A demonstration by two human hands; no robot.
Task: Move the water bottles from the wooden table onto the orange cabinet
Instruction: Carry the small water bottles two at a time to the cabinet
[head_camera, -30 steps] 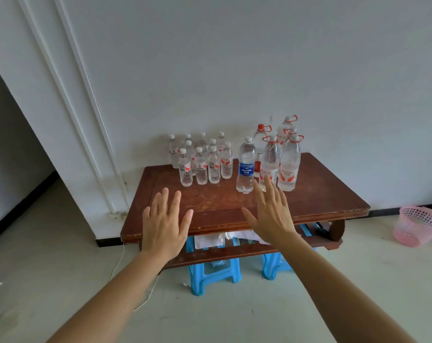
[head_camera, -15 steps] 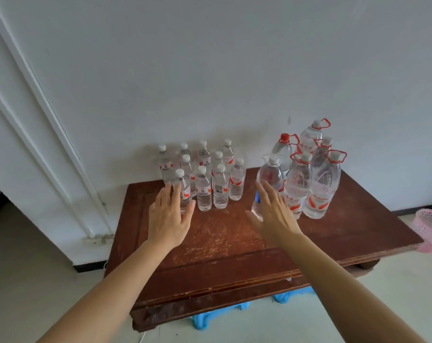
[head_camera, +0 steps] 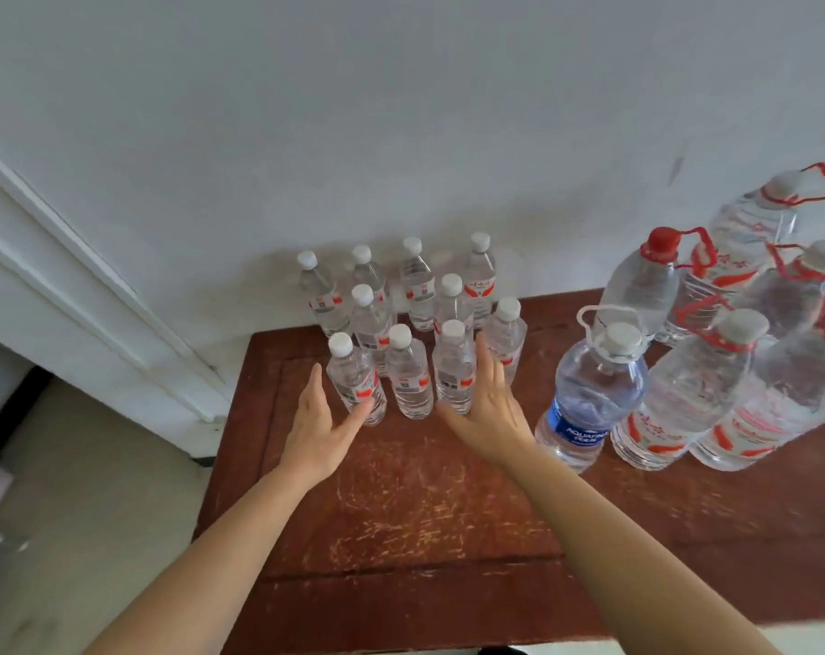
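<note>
Fingers [head_camera: 315, 390] straight and spread, holding nothing. Left hand [head_camera: 318, 430] and right hand [head_camera: 493, 411] flank the front row of small water bottles [head_camera: 408, 375], which stand at the back edge of the wooden table [head_camera: 424, 512]. Large bottles [head_camera: 694, 394] stand at the back right.

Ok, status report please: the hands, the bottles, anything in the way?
Left hand open, right hand open, flanking front row of small bottles. None gripped yet, all on wooden table. Blue-label bottle close beside right hand.

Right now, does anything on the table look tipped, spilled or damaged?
Nothing spilled or tipped: the bottles stand upright, capped. Only the table looks worn, with pale scratches across its middle.
</note>
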